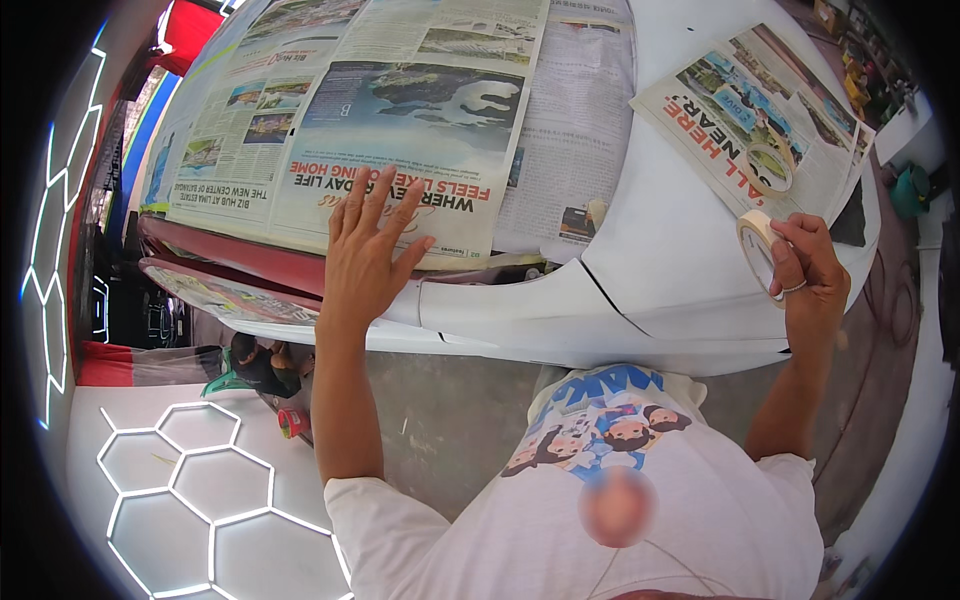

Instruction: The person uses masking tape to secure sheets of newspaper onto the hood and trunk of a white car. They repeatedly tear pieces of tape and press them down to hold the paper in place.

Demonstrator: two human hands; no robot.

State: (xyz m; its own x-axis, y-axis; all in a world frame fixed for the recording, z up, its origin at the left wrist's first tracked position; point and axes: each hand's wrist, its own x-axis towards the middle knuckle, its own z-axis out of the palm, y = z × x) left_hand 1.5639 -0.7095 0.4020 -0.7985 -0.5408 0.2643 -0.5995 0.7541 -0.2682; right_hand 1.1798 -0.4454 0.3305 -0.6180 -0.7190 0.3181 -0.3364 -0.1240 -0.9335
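Note:
My left hand [368, 240] lies flat with fingers spread on a newspaper sheet [425, 140], at the near edge of the paper covering the car's glass. Overlapping newspaper sheets spread across the glass to the left and beyond. In my right hand [815, 262] is a roll of cream masking tape [751, 243], gripped between thumb and fingers above the white car body [680, 270]. Beyond that hand, a second tape roll [789, 172] rests on folded newspapers [690, 125] on the car. A dark flat piece [852, 220] sticks out beside them.
A dark red panel [230, 250] runs along the paper's near edge. At the lower left, a person [262, 368] crouches near a red bucket [293, 423]. Hexagonal light strips [222, 515] line the left side. A green container [909, 190] and shelved items [855, 65] stand at the right.

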